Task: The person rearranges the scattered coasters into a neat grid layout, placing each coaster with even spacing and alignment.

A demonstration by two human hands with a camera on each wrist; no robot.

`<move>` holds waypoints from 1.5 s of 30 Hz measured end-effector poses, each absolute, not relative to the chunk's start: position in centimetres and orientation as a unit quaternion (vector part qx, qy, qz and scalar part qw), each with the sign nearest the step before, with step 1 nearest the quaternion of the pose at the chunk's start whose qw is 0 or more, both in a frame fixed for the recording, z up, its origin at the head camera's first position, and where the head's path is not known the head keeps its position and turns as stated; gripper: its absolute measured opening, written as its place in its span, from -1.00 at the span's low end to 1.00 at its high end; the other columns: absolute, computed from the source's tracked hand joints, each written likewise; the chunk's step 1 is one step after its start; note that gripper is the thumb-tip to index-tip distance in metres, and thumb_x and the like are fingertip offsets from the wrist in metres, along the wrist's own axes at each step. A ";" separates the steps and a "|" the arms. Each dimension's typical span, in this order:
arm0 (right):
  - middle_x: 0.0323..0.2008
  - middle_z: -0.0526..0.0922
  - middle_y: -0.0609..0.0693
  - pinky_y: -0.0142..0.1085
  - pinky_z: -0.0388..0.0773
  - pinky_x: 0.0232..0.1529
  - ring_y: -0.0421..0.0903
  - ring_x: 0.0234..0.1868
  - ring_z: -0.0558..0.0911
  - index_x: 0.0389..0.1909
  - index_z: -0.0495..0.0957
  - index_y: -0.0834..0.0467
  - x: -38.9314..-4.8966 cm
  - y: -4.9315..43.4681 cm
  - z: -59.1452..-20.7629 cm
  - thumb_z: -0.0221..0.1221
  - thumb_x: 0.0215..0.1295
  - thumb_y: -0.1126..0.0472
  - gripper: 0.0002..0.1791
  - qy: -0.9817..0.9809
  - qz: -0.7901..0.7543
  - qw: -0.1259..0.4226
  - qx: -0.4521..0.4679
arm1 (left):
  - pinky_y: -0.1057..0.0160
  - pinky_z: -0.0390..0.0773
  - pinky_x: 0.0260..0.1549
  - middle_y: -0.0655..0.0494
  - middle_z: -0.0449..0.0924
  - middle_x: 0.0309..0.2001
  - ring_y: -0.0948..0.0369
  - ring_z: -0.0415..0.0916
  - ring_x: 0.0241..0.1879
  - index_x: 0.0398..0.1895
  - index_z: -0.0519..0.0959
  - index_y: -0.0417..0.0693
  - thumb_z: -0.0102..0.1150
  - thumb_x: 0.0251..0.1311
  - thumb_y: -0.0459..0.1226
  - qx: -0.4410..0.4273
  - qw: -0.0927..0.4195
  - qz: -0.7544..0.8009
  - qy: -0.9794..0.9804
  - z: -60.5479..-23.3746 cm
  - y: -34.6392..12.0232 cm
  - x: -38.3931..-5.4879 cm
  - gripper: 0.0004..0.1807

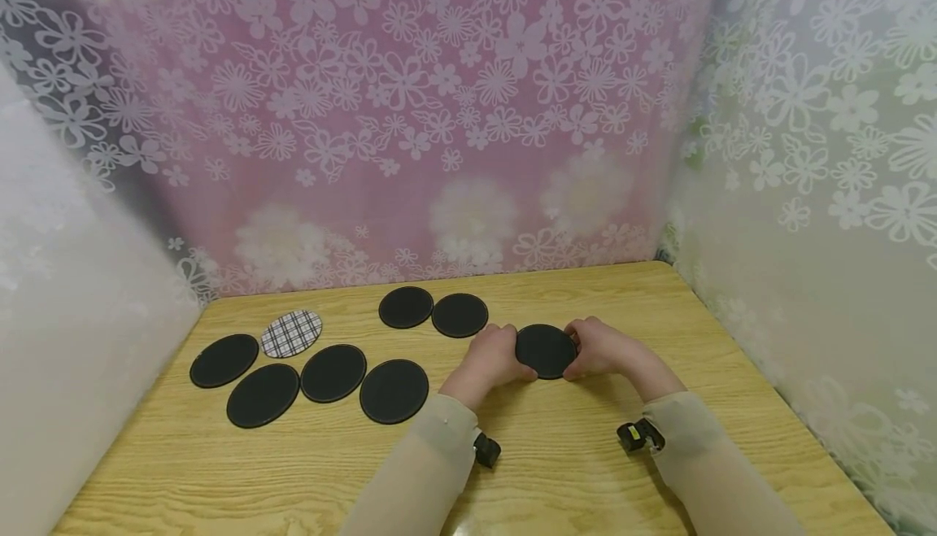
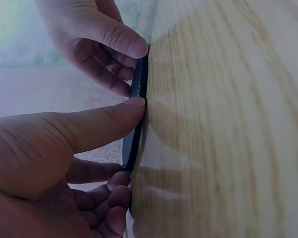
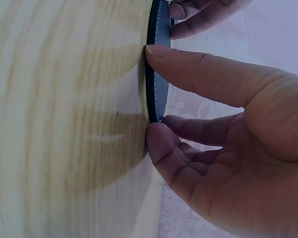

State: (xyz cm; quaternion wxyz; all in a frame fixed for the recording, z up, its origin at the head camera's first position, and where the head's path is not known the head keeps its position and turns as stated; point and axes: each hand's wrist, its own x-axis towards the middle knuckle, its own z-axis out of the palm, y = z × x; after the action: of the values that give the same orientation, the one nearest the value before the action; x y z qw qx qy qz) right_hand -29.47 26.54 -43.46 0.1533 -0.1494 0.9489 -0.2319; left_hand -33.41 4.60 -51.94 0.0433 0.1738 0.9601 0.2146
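Between my two hands is a round black coaster (image 1: 546, 351) with pale stitching along its rim. My left hand (image 1: 498, 356) holds its left edge, and my right hand (image 1: 602, 349) holds the opposite edge. In the left wrist view, the left thumb (image 2: 109, 124) presses the near rim of the coaster (image 2: 135, 119) while fingers reach its far side. The right wrist view has the right thumb (image 3: 198, 69) on the rim and curled fingers at the other side of the coaster (image 3: 161, 89), low against the wooden table.
Several other black coasters lie flat on the wooden table (image 1: 556, 479), including one coaster (image 1: 394, 391) left of my left forearm and another coaster (image 1: 459, 315) behind my left hand. A plaid coaster (image 1: 291, 333) lies at the back left. Flower-patterned curtains (image 1: 439, 113) border the table.
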 end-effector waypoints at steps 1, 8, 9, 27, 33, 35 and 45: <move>0.14 0.59 0.33 0.15 0.61 0.23 0.24 0.15 0.61 0.36 0.48 0.50 -29.5 26.5 -43.4 0.63 0.15 0.23 -0.16 0.949 -0.232 0.154 -0.149 | 0.03 0.63 0.20 -0.05 0.65 0.03 -0.01 0.59 0.13 0.33 0.63 -0.20 0.75 0.05 0.14 0.174 0.044 0.214 0.960 -51.9 4.6 -33.4 -0.10; 0.15 0.58 0.33 0.15 0.61 0.24 0.23 0.15 0.62 0.38 0.47 0.51 -29.4 26.5 -43.4 0.63 0.16 0.23 -0.15 0.947 -0.241 0.158 -0.145 | 0.04 0.62 0.21 -0.06 0.64 0.06 -0.01 0.58 0.15 0.38 0.61 -0.18 0.74 0.05 0.16 0.173 0.051 0.208 0.961 -51.7 4.6 -33.4 -0.06; 0.14 0.58 0.33 0.15 0.62 0.23 0.23 0.15 0.62 0.37 0.47 0.51 -29.4 26.5 -43.4 0.63 0.16 0.23 -0.15 0.946 -0.243 0.159 -0.145 | 0.04 0.62 0.21 -0.06 0.64 0.06 -0.01 0.58 0.15 0.38 0.61 -0.18 0.74 0.06 0.16 0.175 0.050 0.206 0.961 -51.7 4.5 -33.4 -0.06; 0.50 0.31 0.55 0.37 0.40 0.41 0.53 0.51 0.32 0.68 0.06 0.48 -29.6 27.2 -43.1 0.55 0.39 0.04 0.14 0.945 -0.271 0.122 -0.138 | -0.32 0.29 0.49 -0.13 0.38 0.56 -0.17 0.28 0.54 0.64 0.46 -0.05 0.58 0.30 0.14 0.144 0.038 0.215 0.965 -44.2 1.9 -28.3 -0.06; 0.65 0.06 0.56 0.46 0.19 0.51 0.57 0.63 0.08 0.73 -0.01 0.42 -30.6 26.3 -42.6 0.50 0.44 -0.03 0.18 0.950 -0.253 0.108 -0.150 | -0.42 0.13 0.55 -0.14 0.18 0.70 -0.23 0.06 0.68 0.70 0.36 -0.05 0.58 0.32 0.12 0.128 0.021 0.203 0.971 -43.6 -1.3 -28.8 0.00; 0.66 0.06 0.53 0.44 0.18 0.52 0.55 0.64 0.08 0.74 0.00 0.40 -31.2 25.8 -42.5 0.50 0.44 -0.07 0.18 0.951 -0.245 0.104 -0.160 | -0.42 0.12 0.55 -0.15 0.17 0.71 -0.24 0.03 0.69 0.70 0.35 -0.04 0.58 0.32 0.12 0.119 0.017 0.193 0.974 -43.3 -2.3 -29.1 0.00; 0.69 0.06 0.45 0.34 0.12 0.60 0.44 0.69 0.07 0.76 0.00 0.34 -33.7 22.7 -42.5 0.50 0.43 -0.14 0.21 0.953 -0.214 0.094 -0.194 | -0.44 -0.01 0.58 -0.16 -0.03 0.78 -0.22 -0.18 0.75 0.74 0.30 -0.05 0.57 0.30 0.17 0.100 0.021 0.157 0.982 -42.9 -6.5 -31.8 0.07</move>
State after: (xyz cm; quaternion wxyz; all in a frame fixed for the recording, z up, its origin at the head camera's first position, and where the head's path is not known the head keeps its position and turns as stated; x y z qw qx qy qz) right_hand -33.70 22.74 -42.48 0.0942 -0.1938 0.9527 -0.2141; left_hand -31.82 -6.47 -42.87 0.0209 0.1002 0.9822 0.1575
